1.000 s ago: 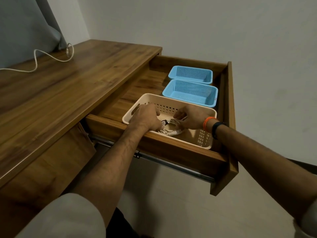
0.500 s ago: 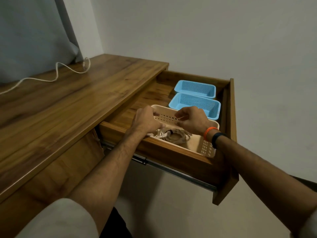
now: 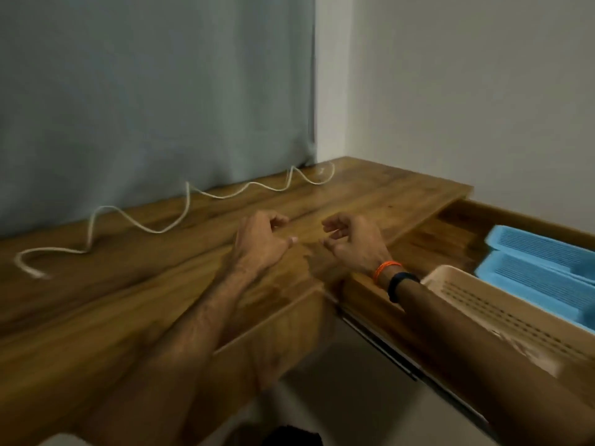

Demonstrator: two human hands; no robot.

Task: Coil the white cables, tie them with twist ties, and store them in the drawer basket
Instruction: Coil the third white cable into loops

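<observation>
Both hands hover over the wooden worktop (image 3: 135, 284), close together and holding nothing. The left hand (image 3: 260, 243) has its fingers loosely curled, thumb pointing toward the other hand; the right hand (image 3: 354, 243) mirrors it, fingers relaxed and bent, with an orange band (image 3: 384, 268) and a dark band (image 3: 401, 283) round its wrist. A loose white cable (image 3: 167, 229) lies uncoiled in wavy loops along the back of the worktop, well apart from the hands, just in front of a grey-blue curtain (image 3: 154, 91). To the right the drawer (image 3: 428, 249) stands open. In it a beige perforated basket (image 3: 502, 307) sits nearest the front, with two blue baskets (image 3: 541, 268) behind it; motion blur hides what the beige one contains.
</observation>
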